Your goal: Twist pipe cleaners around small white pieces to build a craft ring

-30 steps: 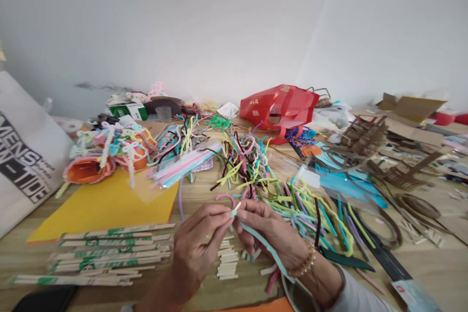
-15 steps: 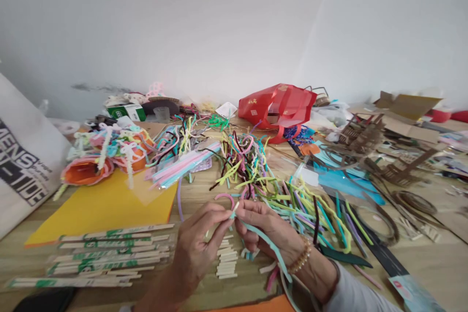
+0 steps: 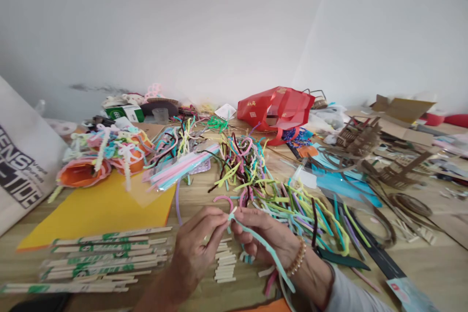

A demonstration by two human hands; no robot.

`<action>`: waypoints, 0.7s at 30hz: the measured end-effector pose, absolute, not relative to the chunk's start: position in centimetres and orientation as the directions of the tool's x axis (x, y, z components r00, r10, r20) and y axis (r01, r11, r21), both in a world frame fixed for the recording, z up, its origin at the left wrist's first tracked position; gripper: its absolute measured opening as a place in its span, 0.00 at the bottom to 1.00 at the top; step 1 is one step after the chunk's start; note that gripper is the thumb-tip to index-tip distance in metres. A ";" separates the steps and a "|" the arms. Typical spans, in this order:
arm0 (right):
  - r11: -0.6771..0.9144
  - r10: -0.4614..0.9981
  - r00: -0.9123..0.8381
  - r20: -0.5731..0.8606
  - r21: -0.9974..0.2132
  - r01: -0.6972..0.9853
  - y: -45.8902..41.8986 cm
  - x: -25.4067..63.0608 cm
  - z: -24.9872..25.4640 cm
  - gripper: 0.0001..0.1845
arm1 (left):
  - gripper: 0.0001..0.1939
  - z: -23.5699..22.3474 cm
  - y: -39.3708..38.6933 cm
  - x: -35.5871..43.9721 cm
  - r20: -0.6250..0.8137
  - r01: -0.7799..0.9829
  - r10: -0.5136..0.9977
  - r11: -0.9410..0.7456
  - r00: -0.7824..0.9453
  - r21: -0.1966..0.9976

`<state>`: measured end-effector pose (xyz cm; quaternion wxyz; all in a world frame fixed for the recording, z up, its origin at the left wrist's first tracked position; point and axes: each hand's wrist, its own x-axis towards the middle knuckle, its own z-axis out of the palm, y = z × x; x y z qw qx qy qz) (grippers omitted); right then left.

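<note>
Close together over the table, my left hand [image 3: 197,243] and my right hand [image 3: 270,241] both pinch with thumb and forefinger. Between the fingertips a light turquoise pipe cleaner [image 3: 268,247] is wrapped around a short pale wooden stick [image 3: 233,211], whose tip pokes up. The pipe cleaner's long tail runs down to the right across my right palm and wrist. Below the hands lie several short cut stick pieces [image 3: 225,267] in a stack. A curled pink pipe cleaner [image 3: 224,199] rests just behind the fingertips. Some fingers of each hand are hidden.
Paper-wrapped chopsticks [image 3: 106,253] and a yellow sheet [image 3: 106,209] lie on the left. Loose pipe cleaners [image 3: 296,204] are heaped ahead and right, beside dark green-handled scissors or a similar tool [image 3: 343,257]. A red bag [image 3: 276,107] stands at the back.
The turquoise tail has swung slightly and now hangs straighter across my right palm. Both hands keep their pinch at nearly the same spot. The view has shifted a little.
</note>
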<state>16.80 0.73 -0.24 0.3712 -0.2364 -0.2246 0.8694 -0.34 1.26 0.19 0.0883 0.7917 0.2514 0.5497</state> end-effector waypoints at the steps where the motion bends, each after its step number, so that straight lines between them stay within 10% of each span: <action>1: -0.638 0.742 -0.622 -0.250 -0.546 -0.542 0.7 16.8 -0.2 0.09 | 0.10 0.1 1.3 -0.3 0.825 0.300 0.495 -0.858 0.271 0.417; 12: -0.695 0.694 -0.681 -0.234 -0.465 -0.548 0.7 16.9 0.1 0.09 | 0.11 -0.9 1.1 -0.8 0.847 0.411 0.430 -0.865 0.314 0.287; 21: -0.600 0.751 -0.620 -0.226 -0.626 -0.498 -0.2 16.1 0.3 0.11 | 0.10 -0.5 0.7 -0.2 0.845 0.396 0.473 -0.847 0.251 0.356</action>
